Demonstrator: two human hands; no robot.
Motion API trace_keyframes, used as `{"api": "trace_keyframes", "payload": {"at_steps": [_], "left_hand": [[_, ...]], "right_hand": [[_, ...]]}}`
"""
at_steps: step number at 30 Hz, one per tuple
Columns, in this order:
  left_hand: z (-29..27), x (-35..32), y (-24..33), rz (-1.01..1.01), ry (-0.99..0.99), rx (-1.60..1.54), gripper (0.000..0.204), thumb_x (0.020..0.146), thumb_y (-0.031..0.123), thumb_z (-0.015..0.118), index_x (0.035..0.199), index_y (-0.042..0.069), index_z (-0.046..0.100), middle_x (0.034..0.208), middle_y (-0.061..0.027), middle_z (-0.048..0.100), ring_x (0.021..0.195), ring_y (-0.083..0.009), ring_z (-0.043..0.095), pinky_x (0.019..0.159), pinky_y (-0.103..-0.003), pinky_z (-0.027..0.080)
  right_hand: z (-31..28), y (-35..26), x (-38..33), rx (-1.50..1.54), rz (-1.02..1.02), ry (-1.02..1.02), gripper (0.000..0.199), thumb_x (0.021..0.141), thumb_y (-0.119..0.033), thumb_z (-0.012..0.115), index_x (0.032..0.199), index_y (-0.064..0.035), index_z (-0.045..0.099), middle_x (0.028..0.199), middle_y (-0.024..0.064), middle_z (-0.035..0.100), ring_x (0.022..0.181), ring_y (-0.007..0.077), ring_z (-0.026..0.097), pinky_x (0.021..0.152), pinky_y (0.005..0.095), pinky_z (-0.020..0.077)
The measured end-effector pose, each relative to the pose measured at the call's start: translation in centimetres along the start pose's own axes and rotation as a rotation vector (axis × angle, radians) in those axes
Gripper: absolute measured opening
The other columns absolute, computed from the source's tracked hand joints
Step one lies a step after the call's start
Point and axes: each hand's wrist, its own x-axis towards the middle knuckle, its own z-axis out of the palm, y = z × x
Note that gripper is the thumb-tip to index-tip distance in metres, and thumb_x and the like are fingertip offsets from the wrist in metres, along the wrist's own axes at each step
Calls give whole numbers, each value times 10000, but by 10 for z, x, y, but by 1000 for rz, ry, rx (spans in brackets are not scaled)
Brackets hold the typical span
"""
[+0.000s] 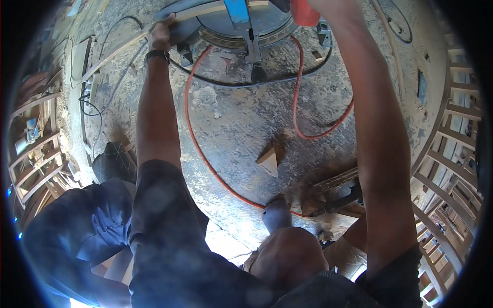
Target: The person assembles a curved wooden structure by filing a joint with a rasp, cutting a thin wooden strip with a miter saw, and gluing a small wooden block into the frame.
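A mitre saw with a round grey base [223,43] and a blue arm [237,11] sits at the top of the head view, partly cut off. My left hand [160,35], a dark band on its wrist, is closed round a long thin wooden strip [115,55]. The strip runs from the left across the saw base, under the blue arm. My right hand [331,4] reaches to the upper edge beside a red part [305,14] of the saw. Its fingers are outside the picture, so their grip is hidden.
An orange-red cord [193,128] loops over the worn floor, and a black cable [221,83] curves before the saw. A triangular wood offcut [269,163] lies between my arms. Slatted wooden frames [462,141] stand at the right, others [38,149] at the left. A bent knee [292,251] is below.
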Motion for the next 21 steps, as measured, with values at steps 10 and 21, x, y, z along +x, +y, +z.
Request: {"api": "trace_keyframes", "payload": {"at_steps": [10, 21], "left_hand": [[-27, -4, 15, -104, -23, -97, 521, 765, 334, 862, 1135, 0, 713, 1129, -108, 683, 1013, -226, 634, 892, -364, 511], [-45, 1, -6, 2, 41, -59, 485, 753, 328, 868, 1093, 15, 724, 1081, -75, 681, 936, -206, 625, 842, -340, 500]], "right_hand": [[27, 20, -5, -240, -298, 199, 420, 885, -115, 698, 1256, -63, 508, 1108, 169, 621, 1039, 293, 616, 921, 383, 480], [34, -45, 34, -73, 114, -7, 297, 904, -154, 646, 1145, -49, 507, 769, 93, 607, 622, 205, 616, 572, 365, 517]]}}
